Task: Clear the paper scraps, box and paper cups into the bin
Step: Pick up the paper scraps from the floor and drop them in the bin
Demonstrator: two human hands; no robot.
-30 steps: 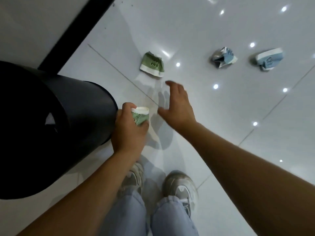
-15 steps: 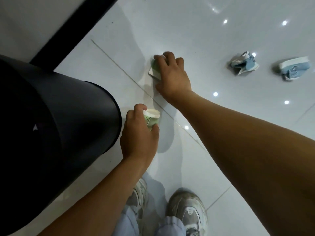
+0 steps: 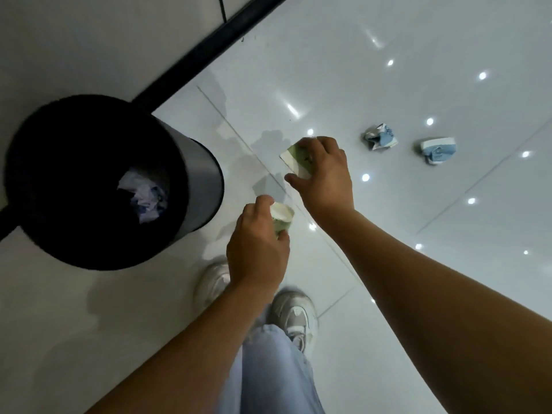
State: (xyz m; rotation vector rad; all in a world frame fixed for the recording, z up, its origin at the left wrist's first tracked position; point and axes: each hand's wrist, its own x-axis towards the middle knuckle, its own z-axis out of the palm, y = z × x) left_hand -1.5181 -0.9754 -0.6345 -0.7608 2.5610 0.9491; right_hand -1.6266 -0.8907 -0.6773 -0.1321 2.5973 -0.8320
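Observation:
My left hand [image 3: 257, 249] grips a green paper cup with a white rim [image 3: 281, 220], held above the floor just right of the bin. My right hand [image 3: 324, 177] grips a second, flattened green paper cup [image 3: 294, 158], lifted off the floor. The black round bin [image 3: 197, 180] stands at the left, its mouth open toward me, with crumpled white and blue paper scraps [image 3: 143, 198] inside. Two crushed blue paper cups lie on the floor at the right: one [image 3: 380, 141] nearer, the other [image 3: 439, 150] farther right.
The floor is glossy white tile with light reflections. A black strip [image 3: 209, 46] runs along the base of the wall behind the bin. My two feet in pale sneakers [image 3: 294, 316] stand below my hands, close to the bin.
My right hand reached out to the flattened green cup on the floor, closed on it and lifted it back toward me. The view rose, showing the bin's inside. My left hand kept its cup.

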